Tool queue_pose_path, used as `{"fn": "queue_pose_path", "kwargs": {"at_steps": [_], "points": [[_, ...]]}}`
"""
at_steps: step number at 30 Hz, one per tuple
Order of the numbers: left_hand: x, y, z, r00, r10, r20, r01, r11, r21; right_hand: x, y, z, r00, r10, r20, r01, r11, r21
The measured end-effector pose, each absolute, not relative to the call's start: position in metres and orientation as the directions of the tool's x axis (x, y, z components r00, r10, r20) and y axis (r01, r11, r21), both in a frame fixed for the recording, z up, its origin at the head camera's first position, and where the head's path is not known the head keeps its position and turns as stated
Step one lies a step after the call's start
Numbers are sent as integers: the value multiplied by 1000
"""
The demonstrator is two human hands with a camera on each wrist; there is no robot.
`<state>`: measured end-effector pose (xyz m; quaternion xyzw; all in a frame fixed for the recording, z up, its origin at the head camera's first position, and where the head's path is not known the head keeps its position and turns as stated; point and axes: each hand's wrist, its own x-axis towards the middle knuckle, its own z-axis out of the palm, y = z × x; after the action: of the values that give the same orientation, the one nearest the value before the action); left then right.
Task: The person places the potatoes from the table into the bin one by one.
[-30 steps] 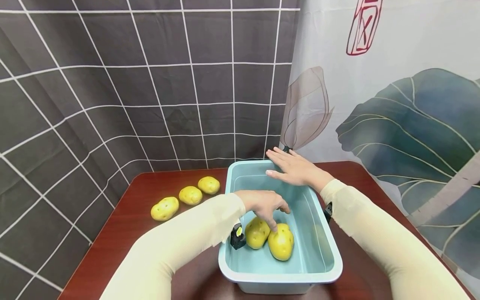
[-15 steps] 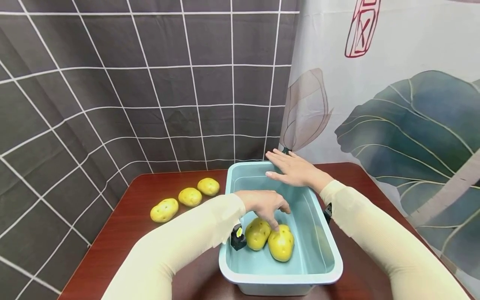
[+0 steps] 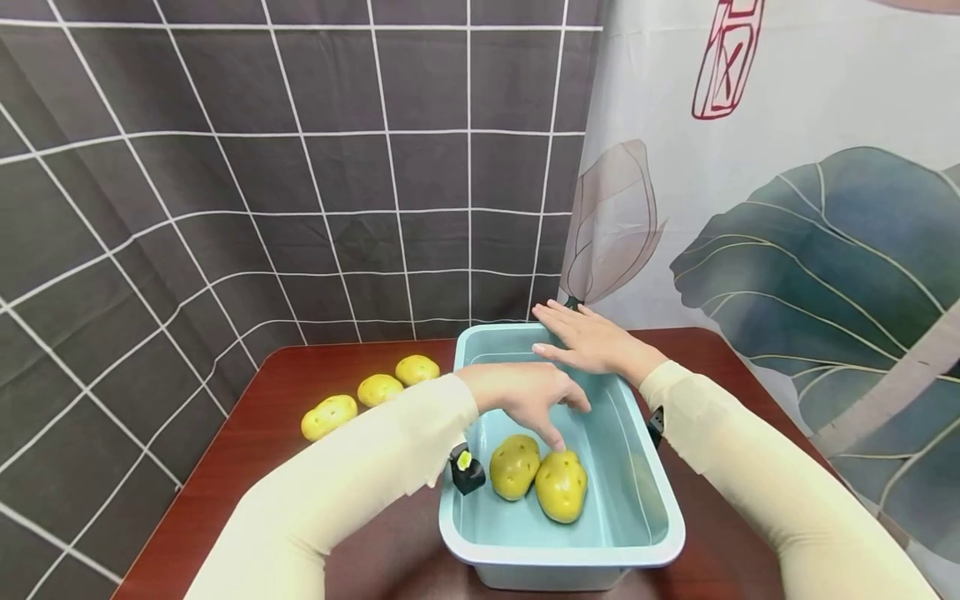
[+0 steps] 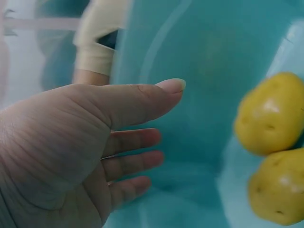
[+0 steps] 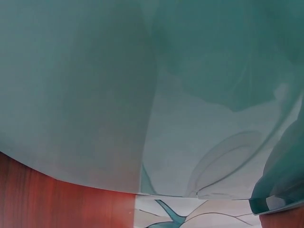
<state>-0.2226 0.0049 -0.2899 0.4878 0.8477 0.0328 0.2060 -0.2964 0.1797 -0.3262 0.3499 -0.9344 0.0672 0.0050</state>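
Note:
Two yellow potatoes, a greener-looking potato (image 3: 515, 467) and a brighter potato (image 3: 562, 486), lie side by side on the floor of a light blue plastic bin (image 3: 562, 554). My left hand (image 3: 528, 400) hovers inside the bin just above them and holds nothing. In the left wrist view its thumb is straight and its fingers are loosely bent, apart from the potatoes (image 4: 270, 114). Fingers extended, my right hand (image 3: 588, 337) rests at the bin's far right rim. That hand does not show in the right wrist view, where the bin's wall (image 5: 95, 95) fills most of the picture.
Three more potatoes lie in a slanting row left of the bin: a near potato (image 3: 328, 417), a middle potato (image 3: 378, 389) and a far potato (image 3: 417, 369). The red-brown table (image 3: 225, 500) ends at a dark gridded curtain (image 3: 337, 167) and a pale printed curtain (image 3: 637, 83).
My left hand has risen slightly and drawn off the potatoes in the bin. The right hand has stayed at the rim, and the potatoes have not moved.

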Motion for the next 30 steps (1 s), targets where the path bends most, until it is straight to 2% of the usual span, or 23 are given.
{"fn": "queue_pose_path", "kwargs": {"at_steps": [8, 19, 30], "points": [[-211, -26, -249, -444, 879, -176, 834, 477, 278, -296, 182, -326, -751, -658, 50, -659, 745, -106], [-211, -77, -230, -556, 831, -5, 796, 535, 283, -298, 180, -325, -765, -642, 47, -643, 757, -119], [-214, -133, -236, -653, 750, 105, 738, 598, 311, -297, 180, -327, -771, -636, 45, -636, 761, -130]]}}
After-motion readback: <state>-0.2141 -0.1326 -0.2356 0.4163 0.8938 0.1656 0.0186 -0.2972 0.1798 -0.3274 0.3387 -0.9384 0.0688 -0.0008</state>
